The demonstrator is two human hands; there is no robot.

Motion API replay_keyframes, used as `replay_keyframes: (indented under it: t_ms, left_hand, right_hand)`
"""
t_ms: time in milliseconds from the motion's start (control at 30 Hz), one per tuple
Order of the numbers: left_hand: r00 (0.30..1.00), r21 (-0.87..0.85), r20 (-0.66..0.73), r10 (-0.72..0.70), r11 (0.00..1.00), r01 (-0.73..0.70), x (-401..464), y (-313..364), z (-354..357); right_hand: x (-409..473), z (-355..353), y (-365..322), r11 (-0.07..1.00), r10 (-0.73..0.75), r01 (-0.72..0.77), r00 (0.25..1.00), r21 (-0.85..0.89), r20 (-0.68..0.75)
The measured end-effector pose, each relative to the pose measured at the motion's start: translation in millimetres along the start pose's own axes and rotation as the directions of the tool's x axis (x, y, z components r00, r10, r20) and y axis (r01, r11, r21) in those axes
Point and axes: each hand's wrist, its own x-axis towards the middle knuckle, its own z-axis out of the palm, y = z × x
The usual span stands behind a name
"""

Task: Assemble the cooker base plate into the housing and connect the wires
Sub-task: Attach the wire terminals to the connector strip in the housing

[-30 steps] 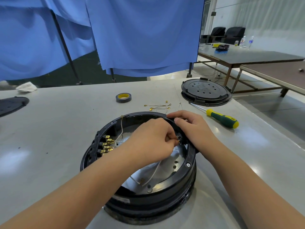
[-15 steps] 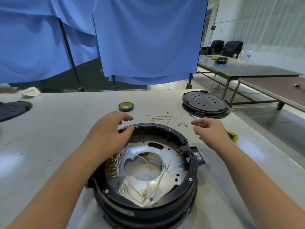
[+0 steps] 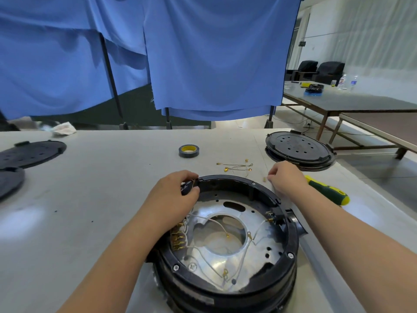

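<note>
The round black housing (image 3: 291, 236) stands on the table in front of me, open side up. Inside it lies the silver base plate (image 3: 261, 251), which has a large centre hole. White wires (image 3: 213, 221) with gold terminals run across the plate to a row of tabs on the left wall. My left hand (image 3: 173, 196) grips the housing's far-left rim, thumb inside and fingers over the edge. My right hand (image 3: 286, 177) rests on the table just behind the housing. Its bent fingertips are beside a small loose terminal (image 3: 264, 179), and nothing shows between them.
Loose gold-tipped wires (image 3: 235, 166) and a tape roll (image 3: 189, 151) lie behind the housing. A green-yellow screwdriver (image 3: 327, 193) is under my right wrist. Black lids sit at far right (image 3: 297, 150) and far left (image 3: 31, 152). Blue curtains hang beyond the table.
Both hands left the connector on the housing's right inner wall. My left hand moved to the far-left rim and gripped it. My right hand went out to the table behind the housing.
</note>
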Motion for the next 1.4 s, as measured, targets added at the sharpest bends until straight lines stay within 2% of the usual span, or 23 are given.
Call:
replay_keyframes:
  t_ms: [133, 267, 400, 500, 567, 633, 733, 833, 967, 1033, 1233, 1400]
  left_hand:
    - [1.000, 0.005, 0.008, 0.008, 1.000, -0.008, 0, 0, 0]
    - [1.000, 0.000, 0.004, 0.013, 1.000, -0.013, -2, 1, -1]
    - [1.000, -0.021, 0.009, 0.015, 1.000, -0.015, -1, 1, -1]
    - [1.000, -0.180, -0.009, -0.018, 0.983, 0.016, 1, 4, -4]
    - [0.997, -0.231, -0.082, -0.003, 0.973, -0.016, 1, 6, -6]
    - [0.988, -0.213, -0.141, 0.059, 0.973, -0.088, -1, 9, -7]
    - [0.980, -0.243, -0.130, 0.152, 0.953, -0.180, -7, 14, -8]
    - [0.968, -0.292, -0.158, 0.197, 0.927, -0.236, -9, 15, -9]
    - [0.980, -0.412, -0.143, 0.136, 0.892, -0.184, -8, 13, -10]
    - [0.989, -0.477, -0.119, 0.093, 0.868, -0.139, -7, 11, -11]
    - [0.997, -0.566, -0.077, 0.025, 0.822, -0.064, -7, 8, -11]
    - [0.993, -0.521, -0.117, 0.028, 0.849, -0.085, -8, 8, -10]
  right_hand:
    - [0, -1, 0, 1.000, 0.007, -0.008, 0.998, 0.011, 0.061]
    - [-9, -11, -8, 0.962, -0.052, 0.023, 0.994, 0.272, 0.100]
    - [-31, -34, -28, 0.869, -0.100, 0.067, 0.994, 0.490, 0.040]
    - [-54, -51, -50, 0.774, -0.164, 0.131, 0.987, 0.619, -0.005]
    - [-71, -57, -67, 0.706, -0.247, 0.169, 0.969, 0.688, 0.015]
    - [-86, -57, -84, 0.646, -0.325, 0.170, 0.943, 0.744, 0.067]
    - [-103, -48, -103, 0.596, -0.382, 0.131, 0.914, 0.792, 0.137]
    - [-110, -37, -109, 0.593, -0.361, 0.091, 0.918, 0.800, 0.164]
    - [-112, -26, -101, 0.487, -0.284, -0.046, 0.936, 0.872, 0.208]
    - [-114, -23, -98, 0.467, -0.285, -0.084, 0.928, 0.880, 0.240]
    - [-118, -19, -96, 0.573, -0.332, 0.003, 0.915, 0.819, 0.228]
    - [-119, -20, -98, 0.575, -0.276, 0.069, 0.954, 0.815, 0.114]
